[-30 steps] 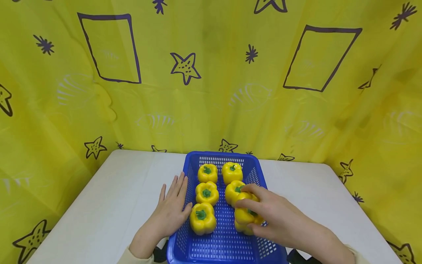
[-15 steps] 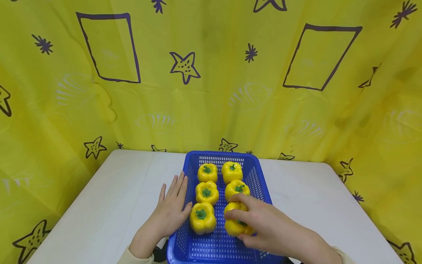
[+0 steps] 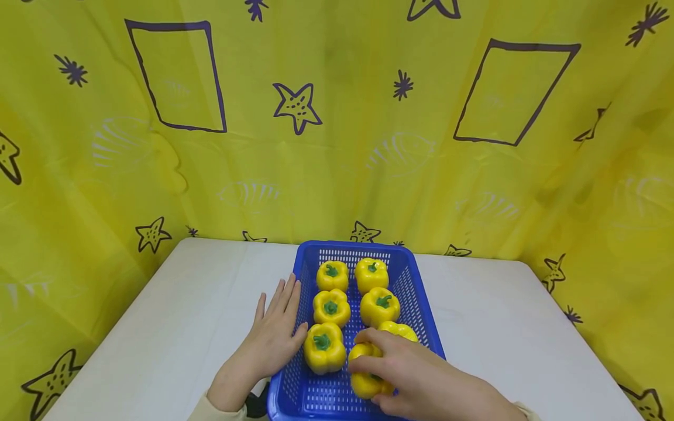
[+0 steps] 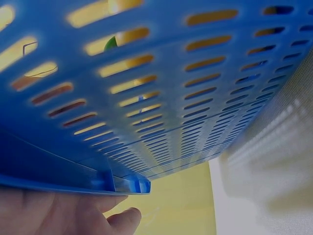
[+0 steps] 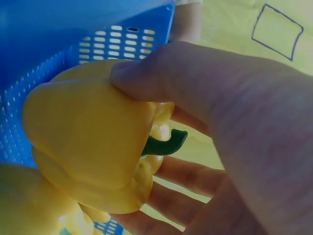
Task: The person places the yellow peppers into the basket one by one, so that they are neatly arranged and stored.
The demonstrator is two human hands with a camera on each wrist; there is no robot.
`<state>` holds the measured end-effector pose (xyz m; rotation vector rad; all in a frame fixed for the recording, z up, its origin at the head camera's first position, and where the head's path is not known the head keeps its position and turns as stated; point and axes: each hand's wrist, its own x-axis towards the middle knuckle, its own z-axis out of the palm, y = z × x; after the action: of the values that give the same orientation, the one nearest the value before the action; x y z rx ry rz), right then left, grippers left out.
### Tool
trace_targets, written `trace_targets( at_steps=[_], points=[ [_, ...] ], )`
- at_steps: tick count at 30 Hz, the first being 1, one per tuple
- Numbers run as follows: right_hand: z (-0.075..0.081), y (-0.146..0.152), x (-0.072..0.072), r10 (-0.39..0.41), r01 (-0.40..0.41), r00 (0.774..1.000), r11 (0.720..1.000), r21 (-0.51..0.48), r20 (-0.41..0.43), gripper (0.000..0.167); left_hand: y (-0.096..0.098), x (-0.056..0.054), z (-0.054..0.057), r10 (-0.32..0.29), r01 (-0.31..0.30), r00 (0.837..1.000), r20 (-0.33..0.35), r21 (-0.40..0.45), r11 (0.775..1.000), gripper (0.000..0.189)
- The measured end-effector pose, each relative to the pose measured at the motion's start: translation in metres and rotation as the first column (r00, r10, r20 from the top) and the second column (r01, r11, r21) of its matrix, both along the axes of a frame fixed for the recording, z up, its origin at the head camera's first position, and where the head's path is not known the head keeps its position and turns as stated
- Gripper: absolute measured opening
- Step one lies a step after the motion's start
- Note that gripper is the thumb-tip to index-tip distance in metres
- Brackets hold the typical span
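Note:
In the head view my right hand (image 3: 405,371) grips a yellow bell pepper (image 3: 363,383) over the near end of the blue basket (image 3: 433,327). The right wrist view has this bell pepper (image 5: 90,139) with its green stem toward the palm, thumb on one side and fingers on the other. Close behind the hand lies another bell pepper (image 3: 398,330), partly hidden. My left hand (image 3: 274,342) rests along the basket's left rim with straight fingers. In the left wrist view, fingers (image 4: 120,221) show under that rim beside the slotted wall (image 4: 161,105).
Two lengthwise rows of peppers stand in the basket, the left one including a near pepper (image 3: 325,348) and the right one a middle pepper (image 3: 380,307). The basket is on a white table (image 3: 221,292). A yellow patterned curtain (image 3: 337,175) hangs behind and at both sides.
My right hand has carried the gripped bell pepper left and toward me. The bell pepper behind it in the right row has come into view. My left hand stays in place.

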<state>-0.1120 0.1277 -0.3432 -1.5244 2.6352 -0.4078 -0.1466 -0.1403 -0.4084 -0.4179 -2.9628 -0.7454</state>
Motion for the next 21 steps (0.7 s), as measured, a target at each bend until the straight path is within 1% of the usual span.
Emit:
trace_targets(
  at_steps=[3, 5, 10, 13, 18, 21],
  points=[
    [-0.002, -0.002, 0.000, -0.014, 0.011, 0.996, 0.999, 0.034, 0.089, 0.040, 0.000, 0.000, 0.000, 0.001, -0.001, 1.000, -0.001, -0.001, 1.000, 0.074],
    [-0.004, -0.004, -0.001, -0.010, 0.005, 0.993, 0.999, 0.043, 0.117, 0.038, 0.000, 0.000, 0.000, 0.002, -0.002, 1.000, -0.001, -0.001, 1.000, 0.074],
    [-0.011, -0.006, -0.001, 0.010, -0.017, 0.991, 0.998, 0.055, 0.130, 0.038, 0.001, 0.000, 0.000, 0.006, -0.006, 1.000, 0.000, -0.001, 1.000, 0.074],
    [-0.014, -0.006, -0.002, 0.008, -0.018, 0.988, 0.998, 0.063, 0.151, 0.037, 0.001, 0.000, 0.000, 0.005, -0.005, 1.000, 0.001, 0.000, 1.000, 0.074],
    [-0.017, -0.006, -0.003, 0.020, -0.029, 0.990, 0.998, 0.062, 0.143, 0.038, 0.001, 0.000, 0.001, 0.005, -0.005, 1.000, 0.003, -0.004, 1.000, 0.075],
    [-0.018, -0.007, -0.003, 0.013, -0.025, 0.987, 0.997, 0.074, 0.162, 0.038, 0.001, 0.000, 0.001, 0.006, -0.006, 1.000, 0.005, -0.004, 1.000, 0.074]
  ],
)
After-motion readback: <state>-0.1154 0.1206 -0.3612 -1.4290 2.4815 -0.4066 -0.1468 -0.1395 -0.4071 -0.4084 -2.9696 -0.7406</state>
